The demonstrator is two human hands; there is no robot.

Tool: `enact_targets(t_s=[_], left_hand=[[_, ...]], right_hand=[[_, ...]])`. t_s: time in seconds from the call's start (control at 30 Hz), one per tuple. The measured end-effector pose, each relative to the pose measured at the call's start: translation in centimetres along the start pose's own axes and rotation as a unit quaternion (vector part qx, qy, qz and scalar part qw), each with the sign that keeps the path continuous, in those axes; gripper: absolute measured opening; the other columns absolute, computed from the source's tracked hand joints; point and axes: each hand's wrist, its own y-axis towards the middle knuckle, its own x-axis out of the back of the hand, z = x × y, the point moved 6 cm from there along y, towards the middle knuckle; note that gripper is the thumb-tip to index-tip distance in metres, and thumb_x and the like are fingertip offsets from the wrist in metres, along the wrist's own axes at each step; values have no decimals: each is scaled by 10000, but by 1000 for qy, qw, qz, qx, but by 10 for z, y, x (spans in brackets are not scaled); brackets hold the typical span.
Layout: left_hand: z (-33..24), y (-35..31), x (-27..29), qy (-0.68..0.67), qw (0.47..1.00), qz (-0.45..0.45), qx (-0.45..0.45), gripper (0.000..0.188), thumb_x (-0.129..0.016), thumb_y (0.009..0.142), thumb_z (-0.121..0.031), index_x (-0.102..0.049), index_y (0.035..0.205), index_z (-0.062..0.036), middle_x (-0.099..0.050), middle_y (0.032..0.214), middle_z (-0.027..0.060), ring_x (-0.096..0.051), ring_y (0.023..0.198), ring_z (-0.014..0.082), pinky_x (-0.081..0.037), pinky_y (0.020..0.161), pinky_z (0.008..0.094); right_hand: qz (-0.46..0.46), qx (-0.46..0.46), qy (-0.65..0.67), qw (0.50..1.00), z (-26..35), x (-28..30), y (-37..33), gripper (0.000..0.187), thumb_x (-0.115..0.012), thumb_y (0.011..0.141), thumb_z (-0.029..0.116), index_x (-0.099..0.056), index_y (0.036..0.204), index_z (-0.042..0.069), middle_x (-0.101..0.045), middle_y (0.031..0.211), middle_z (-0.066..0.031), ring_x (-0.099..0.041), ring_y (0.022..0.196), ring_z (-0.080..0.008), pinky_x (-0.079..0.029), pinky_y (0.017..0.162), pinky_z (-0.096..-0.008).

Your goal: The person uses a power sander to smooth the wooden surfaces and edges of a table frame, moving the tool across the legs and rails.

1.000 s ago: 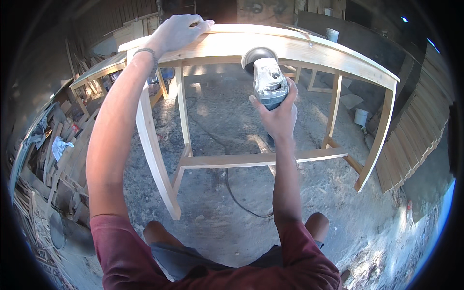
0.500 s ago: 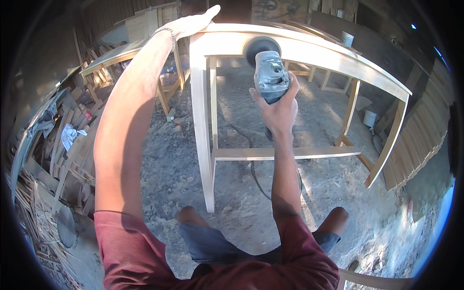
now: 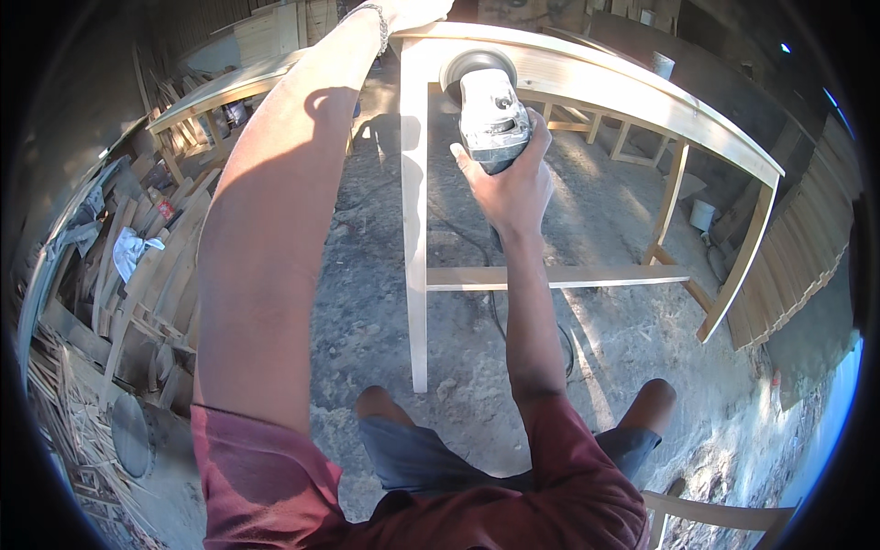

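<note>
My right hand (image 3: 511,190) is wrapped round the body of a dusty grey angle grinder (image 3: 492,115). Its round disc (image 3: 478,75) lies against the front rail, near the left end, of a pale wooden table (image 3: 605,87). Up at the table's left corner, my left hand (image 3: 414,13) rests on the top edge with its fingers stretched out, partly cut off by the picture's upper edge. The table's near left leg (image 3: 415,238) runs down between my forearms, and a low stretcher (image 3: 559,278) crosses behind my right forearm.
A second wooden table (image 3: 215,92) stands at the far left. Scrap wood (image 3: 156,266) is heaped along the left side. A corrugated sheet (image 3: 797,247) leans at the right, near a white bucket (image 3: 702,215). The grinder's dark cord (image 3: 500,316) trails over the concrete floor (image 3: 367,321).
The grinder and my right hand have moved left and slightly up along the rail. In the picture, my left hand and the table's left end have shifted right and up.
</note>
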Motion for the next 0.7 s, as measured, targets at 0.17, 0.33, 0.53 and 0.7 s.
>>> enact_targets(t_s=[0.17, 0.33, 0.53, 0.7], left_hand=[[0, -7, 6, 9, 999, -39, -5, 973, -132, 976, -796, -311, 1598, -68, -328, 1648, 144, -214, 1559, 302, -116, 1276, 472], [0, -12, 10, 42, 995, -91, -9, 970, -130, 975, -797, -311, 1600, -77, -321, 1649, 153, -208, 1561, 303, -118, 1275, 484], [-13, -18, -8, 288, 952, -102, 13, 883, -181, 969, -802, -239, 1637, -228, -322, 1659, 107, -227, 1557, 316, -135, 1264, 509], [-24, -43, -19, 487, 765, -356, -224, 532, -321, 1068, -517, -565, 1406, -185, -596, 1403, 143, -512, 1361, 344, -395, 1108, 616]], right_hand=[[3, 36, 12, 999, 7, -4, -2, 967, -867, 763, 393, -299, 1473, 63, -701, 1122, -242, -711, 982, -437, -567, 821, -512], [-7, 47, 20, 999, 20, -11, -5, 963, -863, 762, 416, -317, 1464, 48, -699, 1120, -249, -712, 983, -435, -569, 818, -505], [43, -30, 28, 998, 8, 11, -13, 964, -902, 742, 335, -330, 1465, 54, -673, 1185, -262, -697, 1064, -407, -561, 903, -475], [95, 67, 114, 987, -31, 34, -43, 973, -884, 735, 332, -313, 1466, 37, -689, 1116, -271, -701, 1060, -426, -557, 927, -484]])
